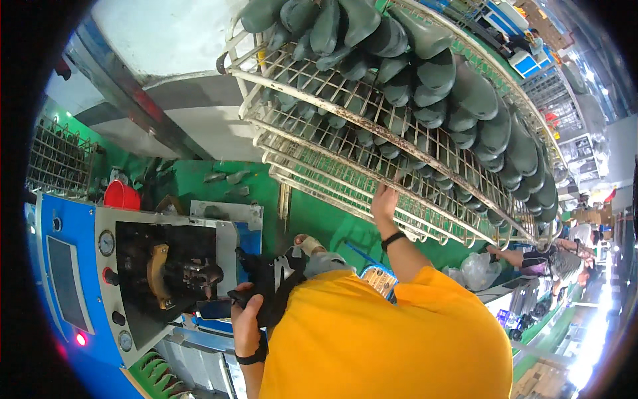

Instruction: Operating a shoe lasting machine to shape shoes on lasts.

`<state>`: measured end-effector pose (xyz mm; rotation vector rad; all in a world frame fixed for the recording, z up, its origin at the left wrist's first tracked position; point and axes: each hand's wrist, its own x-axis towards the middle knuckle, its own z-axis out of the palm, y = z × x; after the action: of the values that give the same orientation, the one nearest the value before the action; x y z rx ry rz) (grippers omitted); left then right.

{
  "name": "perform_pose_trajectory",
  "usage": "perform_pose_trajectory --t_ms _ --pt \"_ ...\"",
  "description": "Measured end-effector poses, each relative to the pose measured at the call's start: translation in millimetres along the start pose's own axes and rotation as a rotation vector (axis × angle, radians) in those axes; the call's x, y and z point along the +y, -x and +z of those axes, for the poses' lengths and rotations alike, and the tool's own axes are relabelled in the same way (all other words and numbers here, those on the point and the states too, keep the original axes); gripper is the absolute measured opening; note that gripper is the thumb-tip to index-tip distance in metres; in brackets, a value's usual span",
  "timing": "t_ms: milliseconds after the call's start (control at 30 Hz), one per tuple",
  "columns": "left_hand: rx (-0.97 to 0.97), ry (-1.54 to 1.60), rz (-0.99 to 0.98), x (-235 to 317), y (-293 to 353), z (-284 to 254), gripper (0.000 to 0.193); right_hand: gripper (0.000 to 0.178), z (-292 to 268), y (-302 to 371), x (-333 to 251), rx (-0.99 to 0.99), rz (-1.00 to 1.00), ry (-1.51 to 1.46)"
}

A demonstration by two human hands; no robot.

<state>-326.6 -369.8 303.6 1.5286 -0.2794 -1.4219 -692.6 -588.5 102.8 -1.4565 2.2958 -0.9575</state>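
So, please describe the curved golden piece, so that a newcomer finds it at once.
At the picture's left is a large blue machine; look into its dark open recess. The curved golden piece sits there, right of the round gauges. Its bright colour and bow shape set it apart from the dark metal parts farther right.

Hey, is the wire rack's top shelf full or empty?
Full, or nearly so: dark green shoe-shaped pieces crowd the top shelf, overlapping along its length.

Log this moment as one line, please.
left hand: holding dark item, kind unclear | right hand: at white wire rack | rack: dark green shoe-shaped pieces | left side: blue gauge-panel machine
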Motion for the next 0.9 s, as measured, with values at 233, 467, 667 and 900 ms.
perform_pose_trajectory --t_ms 233,467,667,900 --pt "0.135 0.022 0.004 7 -6 8 0.044 0.033 65 -100 131 0.041 -0.262 0.267" --pt "0.27 0.307 0.151 -20 72 -65 0.053 0.032 44 -61 70 -0.06 0.047 -0.027" --pt "0.674 0.542 0.618 -80 196 -193 0.055 0.032 74 4 -34 -0.566 0.304 -0.32" --pt "1.402 -0.083 0.053 -268 247 -313 0.045 0.027 73 223 -293 -1.115 -0.649 -0.584"
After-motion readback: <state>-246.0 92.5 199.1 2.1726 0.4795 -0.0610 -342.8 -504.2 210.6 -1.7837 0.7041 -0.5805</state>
